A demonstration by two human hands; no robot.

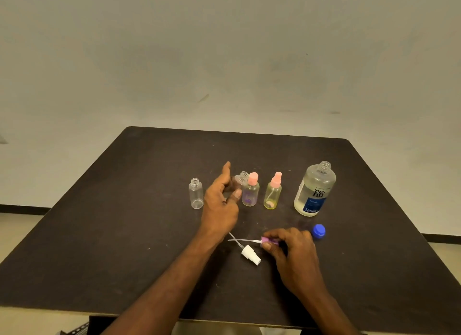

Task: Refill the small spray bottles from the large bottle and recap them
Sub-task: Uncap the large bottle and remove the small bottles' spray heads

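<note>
On the dark surface [124, 210] stands a row of bottles: at the left an uncapped clear bottle [196, 193], then a second uncapped bottle [241, 178] mostly hidden behind the left hand [220, 202], then a purple-tinted bottle [250, 191] with a pink spray top, a yellow-tinted bottle [273, 193] with a pink spray top, and at the right the large bottle [314, 188], open at the neck and partly filled with clear liquid. The left hand is raised just in front of the hidden bottle, its forefinger pointing up and its thumb out; the other fingers curl loosely, and whether they touch the bottle cannot be told. The right hand [294, 252] lies low on the near side of the surface and pinches a purple spray head [268, 240] between thumb and fingers, its thin dip tube [239, 240] running out to the left. Just beside it lies a white spray head [250, 254] on its side, its own tube crossing the other. A blue cap [319, 230] rests near the right hand, in front of the large bottle.
</note>
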